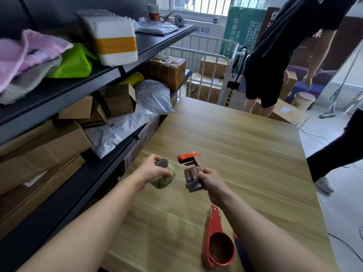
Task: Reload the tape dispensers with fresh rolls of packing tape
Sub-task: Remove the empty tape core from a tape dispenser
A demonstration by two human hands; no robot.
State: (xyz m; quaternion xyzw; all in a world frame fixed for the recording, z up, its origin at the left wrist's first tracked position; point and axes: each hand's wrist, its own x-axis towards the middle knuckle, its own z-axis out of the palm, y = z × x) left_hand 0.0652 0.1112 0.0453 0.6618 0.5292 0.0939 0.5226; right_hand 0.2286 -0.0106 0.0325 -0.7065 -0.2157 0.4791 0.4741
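Frame centre, above desk (245, 138): tape roll (164, 174) clasped by left hand (155, 170); dispenser (191, 173) clutched by right hand (211, 179). Roll judged light, stiff, best held by rim.

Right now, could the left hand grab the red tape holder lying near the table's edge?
Probably not: the left hand already holds a tape roll, and the red dispenser lies beyond the right forearm.

Tape roll (164, 174) and dispenser (191, 173) in hands
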